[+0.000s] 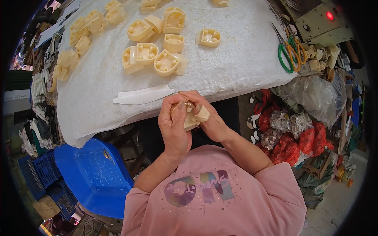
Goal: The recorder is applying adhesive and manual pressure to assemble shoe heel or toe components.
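Your left hand and right hand clamp together on a cream plastic part; a white strip lies at eleven o'clock on the worktop. More cream mouldings sit at twelve; scissors at two.

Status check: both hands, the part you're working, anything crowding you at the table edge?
Left hand and right hand both closed on one cream plastic part, held off the table edge. White strip lies just ahead on the white cloth. Nothing between the hands and it.

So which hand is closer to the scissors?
Right. The right hand is on the scissors' side of the cream piece; the left hand grips that piece farther away.
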